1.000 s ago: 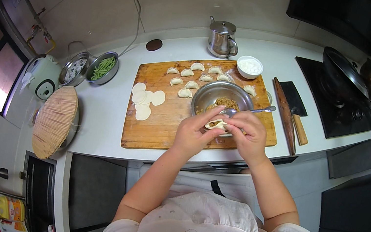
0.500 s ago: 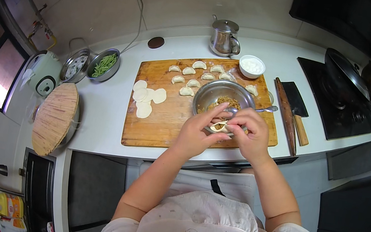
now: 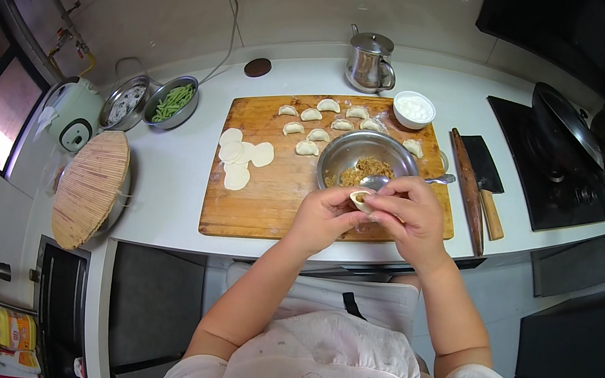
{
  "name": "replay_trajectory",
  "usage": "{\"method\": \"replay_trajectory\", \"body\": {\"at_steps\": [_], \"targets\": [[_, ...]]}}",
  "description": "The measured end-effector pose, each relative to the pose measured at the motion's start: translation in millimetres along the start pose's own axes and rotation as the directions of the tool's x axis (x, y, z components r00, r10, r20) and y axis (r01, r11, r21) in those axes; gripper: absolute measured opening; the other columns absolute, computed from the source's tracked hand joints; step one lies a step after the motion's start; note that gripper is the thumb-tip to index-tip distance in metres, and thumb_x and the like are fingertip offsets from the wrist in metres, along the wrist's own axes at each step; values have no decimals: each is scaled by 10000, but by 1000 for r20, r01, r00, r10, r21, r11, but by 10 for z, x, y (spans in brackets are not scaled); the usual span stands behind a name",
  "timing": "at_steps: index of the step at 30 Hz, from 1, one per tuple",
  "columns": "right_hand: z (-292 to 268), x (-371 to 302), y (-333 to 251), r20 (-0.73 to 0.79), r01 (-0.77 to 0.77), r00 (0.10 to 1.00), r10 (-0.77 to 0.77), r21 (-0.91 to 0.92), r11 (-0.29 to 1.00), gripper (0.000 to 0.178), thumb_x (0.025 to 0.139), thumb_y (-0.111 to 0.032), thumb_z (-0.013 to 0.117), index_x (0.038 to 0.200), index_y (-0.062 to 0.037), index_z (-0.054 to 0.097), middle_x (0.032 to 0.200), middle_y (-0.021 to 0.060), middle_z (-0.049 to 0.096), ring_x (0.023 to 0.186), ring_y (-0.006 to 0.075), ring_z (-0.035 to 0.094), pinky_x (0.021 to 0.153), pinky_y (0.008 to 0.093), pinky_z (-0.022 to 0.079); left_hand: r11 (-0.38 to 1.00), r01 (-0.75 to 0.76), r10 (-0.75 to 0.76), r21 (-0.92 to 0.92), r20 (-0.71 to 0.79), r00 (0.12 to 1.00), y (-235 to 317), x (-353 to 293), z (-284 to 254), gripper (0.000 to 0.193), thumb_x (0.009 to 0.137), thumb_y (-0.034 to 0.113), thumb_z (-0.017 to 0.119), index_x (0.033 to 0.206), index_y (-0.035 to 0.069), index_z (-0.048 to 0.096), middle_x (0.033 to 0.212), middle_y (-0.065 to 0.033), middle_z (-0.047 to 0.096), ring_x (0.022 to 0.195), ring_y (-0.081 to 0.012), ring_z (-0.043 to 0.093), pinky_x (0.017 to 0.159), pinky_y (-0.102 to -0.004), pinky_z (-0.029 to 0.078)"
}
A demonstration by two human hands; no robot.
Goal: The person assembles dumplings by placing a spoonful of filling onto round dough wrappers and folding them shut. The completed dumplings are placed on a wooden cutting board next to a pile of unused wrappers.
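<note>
Dumpling (image 3: 360,198) pinched between left hand (image 3: 323,217) and right hand (image 3: 407,217), both closed on it, held over the board (image 3: 260,198) beside the bowl (image 3: 357,154), position unchanged since earlier, folding slightly further along.

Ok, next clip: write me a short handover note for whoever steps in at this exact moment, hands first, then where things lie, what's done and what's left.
Left hand and right hand: both pinch one filled round dumpling wrapper, its top not yet closed.
Steel mixing bowl of brown filling, spoon in it, sits on the wooden cutting board.
Done: about nine folded dumplings lined along the board's far edge.
Left: a few flat round wrappers on the board's left side.
</note>
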State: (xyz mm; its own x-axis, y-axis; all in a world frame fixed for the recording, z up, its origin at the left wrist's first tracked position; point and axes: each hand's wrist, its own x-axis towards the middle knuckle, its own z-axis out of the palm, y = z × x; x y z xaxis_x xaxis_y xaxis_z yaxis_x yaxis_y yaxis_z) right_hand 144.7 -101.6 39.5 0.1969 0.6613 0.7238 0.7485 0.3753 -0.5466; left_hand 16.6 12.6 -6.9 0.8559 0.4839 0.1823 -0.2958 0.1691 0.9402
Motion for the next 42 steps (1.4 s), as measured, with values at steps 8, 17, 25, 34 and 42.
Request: {"method": "replay_trajectory", "body": {"at_steps": [8,17,25,34,42], "targets": [[-18,15,36,66,13,998,-9,-57,998,150,670,-77,714,815,-75,679,836,53,570,770,204,550,669,297,451,976,-62,63,209,0,998,48,-3,26,301,791,-19,629,1090,3,603,901,-30,630,772,-88,593,682,-217,486],[11,-16,1,-22,-181,983,184,91,979,190,653,-45,729,837,-59,684,846,53,553,778,171,549,644,271,451,994,0,-3,110,27,1000,56,-4,38,290,807,-47,593,1096,-43,568,1006,-75,618,906,-134,595,800,-258,498],[67,-70,87,-53,-122,990,128,101,987,173,648,-15,720,813,-50,684,778,52,556,716,178,554,621,275,451,1000,22,-22,-7,14,1000,3,-5,53,304,817,-51,581,1118,-57,548,1053,-102,599,949,-164,589,833,-276,494],[79,-38,87,-101,8,995,-18,-95,995,195,665,-51,713,858,-49,686,768,70,573,707,207,553,619,292,449,996,24,-23,-88,8,1000,9,16,72,312,823,-57,570,1133,-58,531,1059,-101,589,969,-160,576,850,-277,480],[64,-14,84,-5,-110,994,110,6,994,182,659,-69,719,839,-58,688,752,60,572,706,200,550,616,293,447,995,-18,14,96,39,999,62,59,74,329,806,-53,595,1132,-24,556,1007,-52,600,883,-93,571,719,-217,481]]}}
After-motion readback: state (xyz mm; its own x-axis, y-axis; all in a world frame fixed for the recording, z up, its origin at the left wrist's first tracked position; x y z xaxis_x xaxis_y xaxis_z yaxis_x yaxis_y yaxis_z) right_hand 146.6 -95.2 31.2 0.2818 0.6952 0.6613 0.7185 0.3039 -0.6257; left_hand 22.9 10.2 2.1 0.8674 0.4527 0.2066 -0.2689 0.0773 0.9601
